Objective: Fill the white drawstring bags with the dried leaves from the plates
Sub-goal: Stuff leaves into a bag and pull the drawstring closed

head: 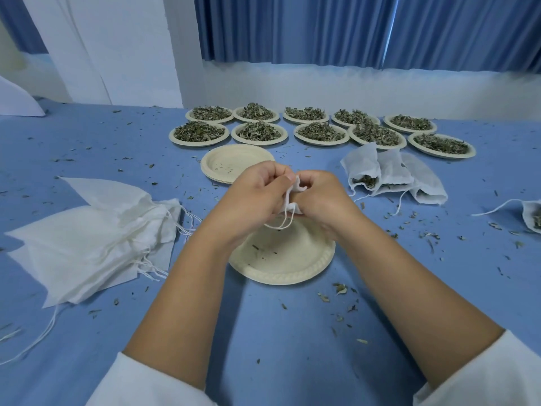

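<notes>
Now both hands meet over the middle of the blue cloth (263, 332), fingers curled in tight. The left hand (257, 191) and the right hand (322, 197) each pinch the same white drawstring bag (293, 197), which is bunched up between them so that only a crumpled strip of fabric shows. Its strings (281, 223) hang down in a loop below the knuckles. How full the bag is cannot be told – the hands hide most of it.

Right below the hands sits an empty plate (281, 265) with a few leaf crumbs on it. Just beyond the hands is a stack of empty plates (231, 162). Further back, two rows of plates of dried leaves (202, 133) stretch across the cloth, all heaped.

To the left lies a pile of flat empty bags (87, 238), strings trailing towards the near edge. To the right, near the back rows, a few filled bags (389, 174) lie together, leaves showing at one mouth – and another bag (532, 218) peeks in at the right edge. Loose leaf bits (339, 288) are scattered over the cloth. Blue curtains (351, 30) hang behind.
</notes>
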Motion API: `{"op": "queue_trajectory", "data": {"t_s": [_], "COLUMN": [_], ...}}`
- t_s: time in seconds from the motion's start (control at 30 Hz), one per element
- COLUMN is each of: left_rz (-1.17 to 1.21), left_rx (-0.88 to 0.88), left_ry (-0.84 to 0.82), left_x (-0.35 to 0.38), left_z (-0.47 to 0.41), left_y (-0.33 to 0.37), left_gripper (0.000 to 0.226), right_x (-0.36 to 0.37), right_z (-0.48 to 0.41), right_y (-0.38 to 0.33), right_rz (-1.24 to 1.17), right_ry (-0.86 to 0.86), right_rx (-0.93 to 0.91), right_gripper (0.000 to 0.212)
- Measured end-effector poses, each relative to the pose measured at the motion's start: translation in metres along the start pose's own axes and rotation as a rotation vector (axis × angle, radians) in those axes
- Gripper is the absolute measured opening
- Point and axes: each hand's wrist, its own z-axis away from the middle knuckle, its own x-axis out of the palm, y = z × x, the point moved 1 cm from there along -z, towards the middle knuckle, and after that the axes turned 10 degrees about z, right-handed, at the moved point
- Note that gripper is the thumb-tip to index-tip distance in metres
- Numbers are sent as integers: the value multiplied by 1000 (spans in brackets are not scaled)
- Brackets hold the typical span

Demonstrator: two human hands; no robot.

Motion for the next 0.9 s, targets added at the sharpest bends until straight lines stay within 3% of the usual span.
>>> {"op": "queue_trajectory", "data": {"t_s": [0.1, 0.23, 0.33, 0.47, 0.77, 0.9], "left_rz": [37, 77, 117, 118, 54, 39], "left_rx": [6, 62, 59, 67, 68, 60], "left_ry": [62, 147, 240, 286, 277, 298], "left_x": [1, -3, -10, -12, -11, -7], "left_z": [0, -2, -5, -8, -9, -10], "left_y": [1, 4, 1, -1, -4, -5], "left_gripper": [19, 19, 23, 21, 20, 19], "right_x": [1, -7, -18, -30, -27, -25], "right_z": [2, 4, 4, 8, 8, 7], "right_y": [-1, -9, -14, -17, -18, -18], "right_rz": [-25, -258, -186, -86, -138, -208], "right_ry": [-5, -159, -213, -328, -260, -279], "right_rx": [5, 12, 99, 189, 159, 181], "right_gripper": [8, 7, 25, 26, 7, 18]}}
